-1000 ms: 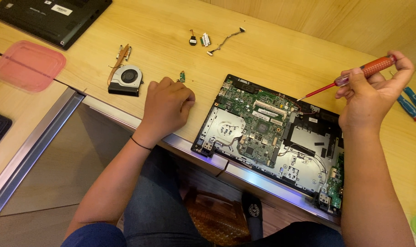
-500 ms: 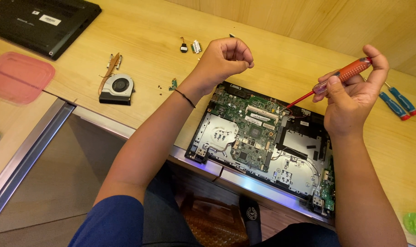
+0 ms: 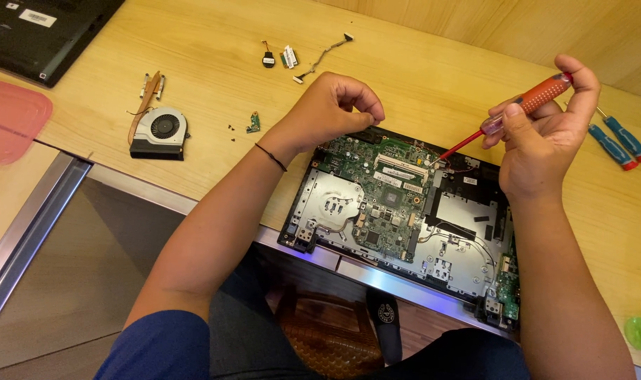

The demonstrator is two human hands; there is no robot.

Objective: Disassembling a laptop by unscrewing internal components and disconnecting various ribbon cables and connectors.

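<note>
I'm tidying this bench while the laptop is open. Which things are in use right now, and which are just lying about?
In use:
- opened laptop
- red-handled screwdriver, held in the right hand, tip at the board
- left hand, closed at the laptop's back edge

Lying about:
- cooling fan
- small green board
- loose cable
- two blue screwdrivers
- black cover
- pink tray

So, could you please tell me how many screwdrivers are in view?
3: one red-handled screwdriver held in the right hand, its tip at the opened laptop; two blue-and-red-handled screwdrivers lying side by side on the wooden table. Others may be off-frame.
</note>
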